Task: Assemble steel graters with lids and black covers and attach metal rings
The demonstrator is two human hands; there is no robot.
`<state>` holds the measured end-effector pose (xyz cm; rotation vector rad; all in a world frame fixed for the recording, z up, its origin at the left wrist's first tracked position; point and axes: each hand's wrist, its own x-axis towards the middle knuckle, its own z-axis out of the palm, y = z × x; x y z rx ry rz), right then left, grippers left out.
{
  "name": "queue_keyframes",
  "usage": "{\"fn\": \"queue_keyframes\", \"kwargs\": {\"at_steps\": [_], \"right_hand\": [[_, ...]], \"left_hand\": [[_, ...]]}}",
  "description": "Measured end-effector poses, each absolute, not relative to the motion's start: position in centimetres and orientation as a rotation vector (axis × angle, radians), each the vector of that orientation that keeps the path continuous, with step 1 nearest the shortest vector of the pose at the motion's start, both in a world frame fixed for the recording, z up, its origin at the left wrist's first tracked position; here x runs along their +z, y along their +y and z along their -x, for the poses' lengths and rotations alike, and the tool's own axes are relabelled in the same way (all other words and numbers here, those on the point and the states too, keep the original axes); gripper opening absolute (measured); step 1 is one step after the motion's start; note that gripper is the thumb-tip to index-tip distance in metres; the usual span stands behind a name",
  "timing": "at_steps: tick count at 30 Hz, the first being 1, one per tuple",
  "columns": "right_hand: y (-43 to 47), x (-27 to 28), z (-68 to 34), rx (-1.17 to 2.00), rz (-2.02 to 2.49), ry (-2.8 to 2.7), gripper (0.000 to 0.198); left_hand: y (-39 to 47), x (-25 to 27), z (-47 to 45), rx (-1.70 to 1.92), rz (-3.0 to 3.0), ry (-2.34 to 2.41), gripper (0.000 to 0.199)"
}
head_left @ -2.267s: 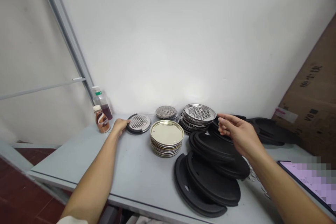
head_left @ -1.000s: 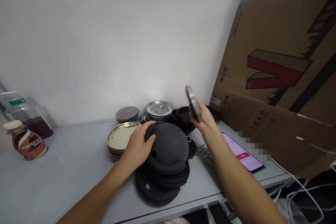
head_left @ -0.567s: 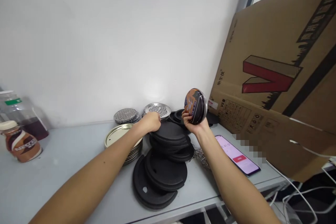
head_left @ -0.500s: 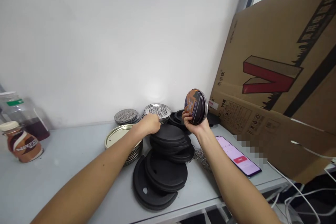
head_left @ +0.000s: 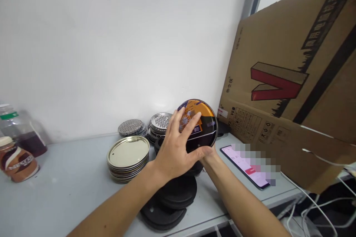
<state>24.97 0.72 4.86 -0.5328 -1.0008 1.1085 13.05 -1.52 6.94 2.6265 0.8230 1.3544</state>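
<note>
A round printed tin [head_left: 205,127], glossy orange and black with a thin rim, is held up above the table with its printed face toward me. My right hand [head_left: 209,156] supports it from behind and below, its fingers mostly hidden. Across the front lies my left hand [head_left: 176,142], fingers spread over the print and thumb along the lower edge. Under both hands are black notched discs [head_left: 178,191] in a loose pile, partly covered. Just left stands a stack of gold-coloured metal lids [head_left: 129,152]. Behind them sit silver perforated discs [head_left: 160,121] and greyer perforated discs [head_left: 131,126].
A phone [head_left: 241,164] lies on the table at right, before a large cardboard box [head_left: 267,118] leaning there. White cables [head_left: 308,196] hang past the table's right end. At far left are a brown-labelled bottle [head_left: 19,161] and a clear jar with dark liquid [head_left: 32,142].
My left hand has come from the stacks onto the front of the printed tin. The tin has moved left and nearer, turning its face toward me. The view has shifted slightly.
</note>
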Motion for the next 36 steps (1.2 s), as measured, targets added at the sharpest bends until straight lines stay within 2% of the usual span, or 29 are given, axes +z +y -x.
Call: {"fn": "queue_keyframes", "kwargs": {"at_steps": [3, 7, 10, 14, 17, 25, 32, 36], "right_hand": [[-0.4, 6.1, -24.9, 1.234, 0.450, -0.966, 0.059], [-1.1, 6.8, -23.9, 1.383, 0.369, -0.952, 0.058], [-1.3, 6.5, -23.3, 1.387, 0.356, -0.943, 0.057], [-1.8, 5.8, -22.9, 1.378, 0.355, -1.028, 0.068], [-2.0, 5.6, -22.7, 1.390, 0.339, -1.060, 0.068], [-2.9, 6.2, -22.5, 1.336, 0.368, -1.079, 0.062], [-3.0, 4.2, -22.3, 1.484, 0.363, -1.200, 0.069], [-2.9, 3.4, -22.3, 1.604, 0.351, -1.246, 0.069]], "left_hand": [[-1.2, 6.8, -11.7, 1.392, -2.659, 0.849, 0.068], [-2.0, 6.6, -11.1, 1.379, -2.614, 0.860, 0.085], [-2.6, 6.2, -11.3, 1.403, -2.633, 0.931, 0.086], [-2.5, 5.7, -11.2, 1.477, -2.655, 1.057, 0.080], [-2.4, 5.6, -10.8, 1.462, -2.647, 1.126, 0.076], [-3.3, 5.1, -10.9, 1.642, -2.599, 1.062, 0.088], [-4.6, 4.2, -8.9, 1.725, -2.539, 0.923, 0.075], [-4.6, 3.8, -7.9, 1.734, -2.540, 0.901, 0.075]]}}
